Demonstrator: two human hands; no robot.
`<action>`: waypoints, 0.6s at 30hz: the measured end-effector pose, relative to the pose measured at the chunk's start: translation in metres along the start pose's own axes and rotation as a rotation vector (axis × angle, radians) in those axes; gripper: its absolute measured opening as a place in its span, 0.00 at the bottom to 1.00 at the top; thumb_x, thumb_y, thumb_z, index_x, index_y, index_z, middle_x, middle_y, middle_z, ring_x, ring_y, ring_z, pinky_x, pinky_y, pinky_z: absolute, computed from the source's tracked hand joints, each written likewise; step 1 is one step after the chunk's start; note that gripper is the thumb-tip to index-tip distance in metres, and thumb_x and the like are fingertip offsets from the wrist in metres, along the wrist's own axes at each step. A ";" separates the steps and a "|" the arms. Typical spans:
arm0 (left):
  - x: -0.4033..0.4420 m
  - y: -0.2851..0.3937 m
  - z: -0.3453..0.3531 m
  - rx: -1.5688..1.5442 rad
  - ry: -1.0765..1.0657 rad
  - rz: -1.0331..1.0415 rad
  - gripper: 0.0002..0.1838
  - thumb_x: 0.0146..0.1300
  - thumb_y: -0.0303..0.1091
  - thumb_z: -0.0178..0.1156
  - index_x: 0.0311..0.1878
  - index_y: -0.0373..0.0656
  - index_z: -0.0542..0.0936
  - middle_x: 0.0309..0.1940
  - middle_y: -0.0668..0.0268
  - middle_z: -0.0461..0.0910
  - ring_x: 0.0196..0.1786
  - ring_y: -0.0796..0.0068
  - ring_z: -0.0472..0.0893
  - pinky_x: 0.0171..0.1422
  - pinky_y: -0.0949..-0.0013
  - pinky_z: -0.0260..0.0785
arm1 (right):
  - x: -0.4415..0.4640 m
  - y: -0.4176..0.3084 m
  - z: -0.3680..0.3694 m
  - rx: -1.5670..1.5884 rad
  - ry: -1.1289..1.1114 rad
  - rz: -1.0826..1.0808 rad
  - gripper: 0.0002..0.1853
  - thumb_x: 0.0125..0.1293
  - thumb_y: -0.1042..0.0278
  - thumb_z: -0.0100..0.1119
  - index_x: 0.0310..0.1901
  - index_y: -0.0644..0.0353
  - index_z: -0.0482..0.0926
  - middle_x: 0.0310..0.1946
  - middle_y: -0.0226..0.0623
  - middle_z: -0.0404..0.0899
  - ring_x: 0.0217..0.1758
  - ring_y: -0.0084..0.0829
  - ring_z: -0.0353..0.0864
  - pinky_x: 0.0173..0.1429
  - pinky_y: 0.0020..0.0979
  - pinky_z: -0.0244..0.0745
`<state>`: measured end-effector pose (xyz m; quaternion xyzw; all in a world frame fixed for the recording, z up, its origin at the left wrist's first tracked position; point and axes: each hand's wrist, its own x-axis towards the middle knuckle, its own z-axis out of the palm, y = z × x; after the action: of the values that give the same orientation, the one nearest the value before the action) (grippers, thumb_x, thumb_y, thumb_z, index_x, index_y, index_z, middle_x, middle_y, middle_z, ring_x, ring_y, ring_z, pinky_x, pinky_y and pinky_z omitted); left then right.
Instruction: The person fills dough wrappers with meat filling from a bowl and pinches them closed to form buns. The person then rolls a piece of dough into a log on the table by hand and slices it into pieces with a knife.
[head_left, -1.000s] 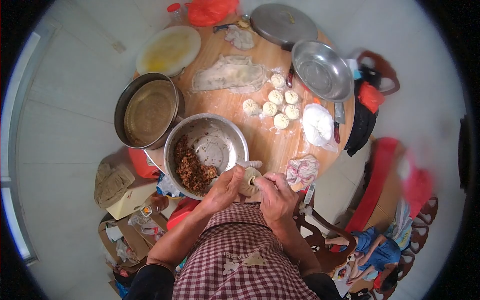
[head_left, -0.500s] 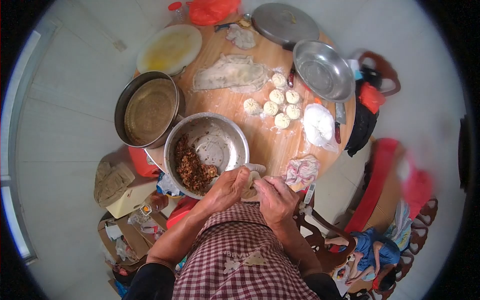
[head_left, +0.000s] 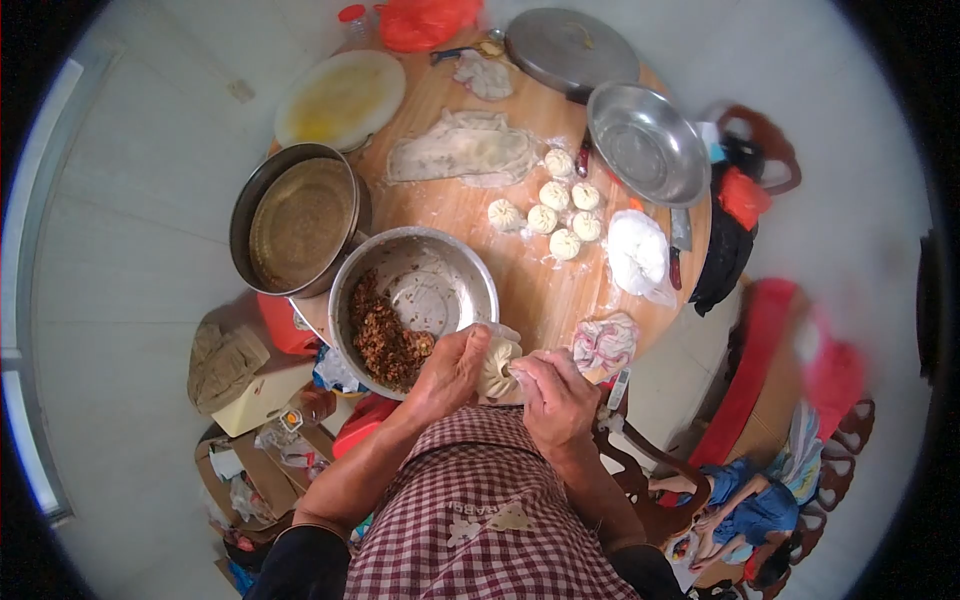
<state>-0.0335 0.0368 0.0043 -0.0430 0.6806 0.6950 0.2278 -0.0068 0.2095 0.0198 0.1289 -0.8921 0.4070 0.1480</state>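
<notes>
A pleated dough bun sits between my hands at the table's near edge, its folds gathered in the middle. My left hand cups it from the left, fingers curled round its far side. The fingers of my right hand are pinched together at the bun's right edge. Just beyond my left hand stands a metal bowl with chopped brown filling along its left side. Several finished buns lie on the floured tabletop farther off.
A flat sheet of dough lies past the bowl. To the left are a deep steamer pot and a stained white board. On the right are an empty metal basin, a white bag, a cleaver and a crumpled cloth.
The bun has turned into fuller view, its gathered pleats now showing. My right fingers have shifted slightly right along its edge, and my left hand has moved a little.
</notes>
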 end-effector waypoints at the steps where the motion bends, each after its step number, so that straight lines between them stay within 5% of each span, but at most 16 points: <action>1: -0.001 0.002 0.000 0.020 0.003 0.007 0.30 0.84 0.52 0.39 0.52 0.32 0.81 0.31 0.66 0.80 0.35 0.80 0.77 0.39 0.73 0.73 | -0.001 0.000 0.001 -0.018 0.007 -0.017 0.06 0.60 0.79 0.66 0.39 0.59 0.85 0.35 0.36 0.81 0.34 0.36 0.86 0.37 0.33 0.82; 8: -0.002 0.004 -0.005 0.199 0.009 0.008 0.36 0.83 0.58 0.38 0.42 0.31 0.82 0.24 0.65 0.74 0.30 0.75 0.70 0.35 0.64 0.68 | -0.002 0.001 0.003 -0.039 0.079 -0.172 0.09 0.56 0.78 0.67 0.39 0.58 0.86 0.32 0.35 0.81 0.34 0.36 0.87 0.38 0.33 0.84; 12: -0.003 0.005 -0.010 0.224 -0.062 -0.067 0.36 0.82 0.59 0.39 0.38 0.31 0.79 0.23 0.65 0.71 0.30 0.76 0.68 0.34 0.64 0.67 | -0.002 -0.004 0.002 -0.060 0.054 -0.070 0.08 0.55 0.78 0.67 0.38 0.58 0.87 0.32 0.34 0.80 0.35 0.35 0.87 0.39 0.33 0.85; 18: -0.004 0.004 -0.013 0.221 -0.109 -0.064 0.37 0.81 0.61 0.42 0.35 0.31 0.77 0.23 0.66 0.70 0.30 0.77 0.67 0.34 0.64 0.66 | -0.003 0.000 0.001 -0.094 0.026 -0.207 0.08 0.54 0.80 0.66 0.35 0.59 0.87 0.33 0.35 0.80 0.36 0.36 0.87 0.39 0.33 0.85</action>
<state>-0.0347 0.0235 0.0081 -0.0016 0.7378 0.6095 0.2900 -0.0042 0.2089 0.0182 0.2080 -0.8901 0.3491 0.2065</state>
